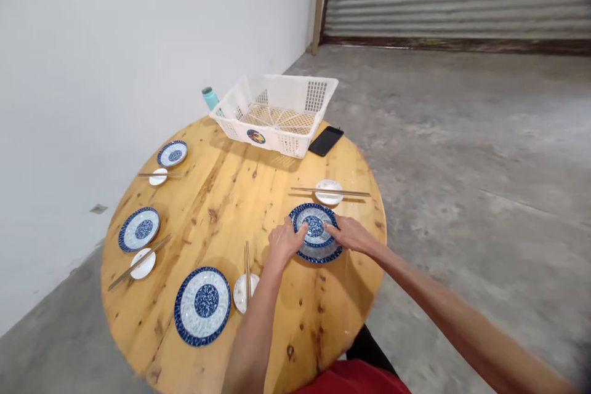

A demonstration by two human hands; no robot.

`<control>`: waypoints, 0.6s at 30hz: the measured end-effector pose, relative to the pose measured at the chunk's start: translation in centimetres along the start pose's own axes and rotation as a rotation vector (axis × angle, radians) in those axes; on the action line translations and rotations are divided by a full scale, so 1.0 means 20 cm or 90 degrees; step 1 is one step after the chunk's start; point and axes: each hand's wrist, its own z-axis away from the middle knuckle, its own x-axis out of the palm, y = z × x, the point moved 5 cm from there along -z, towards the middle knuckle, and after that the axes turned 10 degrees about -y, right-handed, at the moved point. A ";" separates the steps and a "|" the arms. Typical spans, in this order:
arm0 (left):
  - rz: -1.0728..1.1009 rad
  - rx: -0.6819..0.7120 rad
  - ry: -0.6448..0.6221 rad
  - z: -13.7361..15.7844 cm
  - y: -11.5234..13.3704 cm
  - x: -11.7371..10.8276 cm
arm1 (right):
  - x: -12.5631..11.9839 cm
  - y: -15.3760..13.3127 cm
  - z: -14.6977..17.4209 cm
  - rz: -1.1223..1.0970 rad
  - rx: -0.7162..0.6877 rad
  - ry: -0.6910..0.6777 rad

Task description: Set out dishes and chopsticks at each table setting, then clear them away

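Both hands grip a blue-and-white plate at the right side of the round table, one at each side of its rim. My left hand has its thumb over the near left part of the plate, fingers curled under the edge. From the right, my right hand pinches the rim, thumb on top. Under the held plate shows the rim of a second blue-and-white plate; I cannot tell whether the two touch. Just beyond, a pair of chopsticks lies across a small white dish.
Three more blue-and-white plates, a near one among them, sit along the left of the wooden table, with chopsticks and small white dishes. At the back stand a white plastic basket, a black phone and a turquoise bottle.
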 end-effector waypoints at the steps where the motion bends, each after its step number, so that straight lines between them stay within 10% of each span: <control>1: 0.059 0.005 -0.010 0.00 -0.01 0.02 | 0.01 0.01 0.00 -0.051 -0.002 -0.026; 7: 0.519 -0.002 -0.088 -0.04 -0.03 0.16 | 0.11 0.03 -0.02 -0.367 -0.005 -0.125; 18: 0.508 0.010 0.169 0.39 0.21 0.02 | -0.17 -0.13 0.23 -0.173 -0.189 -0.149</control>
